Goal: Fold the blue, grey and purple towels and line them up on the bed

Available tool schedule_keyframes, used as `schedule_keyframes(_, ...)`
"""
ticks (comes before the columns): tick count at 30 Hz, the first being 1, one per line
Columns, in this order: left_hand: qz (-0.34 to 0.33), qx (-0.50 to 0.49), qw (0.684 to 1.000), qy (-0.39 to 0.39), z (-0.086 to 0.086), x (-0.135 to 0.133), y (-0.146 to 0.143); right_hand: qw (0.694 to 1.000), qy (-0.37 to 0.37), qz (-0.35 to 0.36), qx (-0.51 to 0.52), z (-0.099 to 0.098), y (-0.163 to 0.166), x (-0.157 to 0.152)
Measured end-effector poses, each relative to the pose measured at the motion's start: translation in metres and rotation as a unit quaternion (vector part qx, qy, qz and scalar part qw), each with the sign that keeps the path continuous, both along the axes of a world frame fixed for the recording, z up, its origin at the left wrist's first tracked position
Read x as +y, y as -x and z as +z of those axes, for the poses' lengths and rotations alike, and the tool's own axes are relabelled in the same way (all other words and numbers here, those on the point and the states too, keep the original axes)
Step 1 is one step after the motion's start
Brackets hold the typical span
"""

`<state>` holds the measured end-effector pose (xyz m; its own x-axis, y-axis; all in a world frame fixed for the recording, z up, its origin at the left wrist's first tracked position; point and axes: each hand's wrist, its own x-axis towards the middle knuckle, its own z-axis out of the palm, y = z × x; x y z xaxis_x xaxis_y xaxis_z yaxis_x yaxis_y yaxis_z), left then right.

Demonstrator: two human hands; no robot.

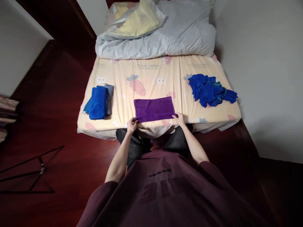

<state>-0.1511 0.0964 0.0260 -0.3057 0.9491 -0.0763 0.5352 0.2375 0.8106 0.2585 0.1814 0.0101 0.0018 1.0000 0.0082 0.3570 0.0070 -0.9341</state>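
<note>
A purple towel (153, 108) lies flat on the bed (146, 75), near its front edge. My left hand (131, 125) pinches the towel's near left corner. My right hand (180, 119) pinches its near right corner. Both hands are closed on the cloth. To the left rests a folded stack of blue and grey towels (99, 101). A loose heap of blue towels (210, 90) sits on the right side of the bed.
A grey duvet (161, 37) and a yellowish pillow (137, 20) are bunched at the head of the bed. Dark red wooden floor (54, 104) surrounds the bed. A black tripod (35, 171) lies on the floor at left. A white wall (267, 72) stands to the right.
</note>
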Motion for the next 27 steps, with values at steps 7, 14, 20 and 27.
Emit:
schedule_keyframes(7,0.018,0.012,1.0,0.013,-0.01,-0.016,0.007,0.999,0.02,0.038,0.017,0.001,-0.012,-0.01)
schedule_keyframes(14,0.053,0.023,0.998,0.033,-0.014,-0.015,0.001,1.0,0.0,0.016,-0.013,-0.006,-0.009,-0.008)
schedule_keyframes(20,0.061,0.02,0.997,0.038,-0.012,-0.017,-0.001,1.0,-0.01,0.011,-0.011,-0.009,-0.009,-0.008)
schedule_keyframes(27,0.07,0.027,0.996,0.039,-0.009,-0.019,-0.003,1.0,0.002,0.018,-0.008,-0.004,-0.008,-0.007)
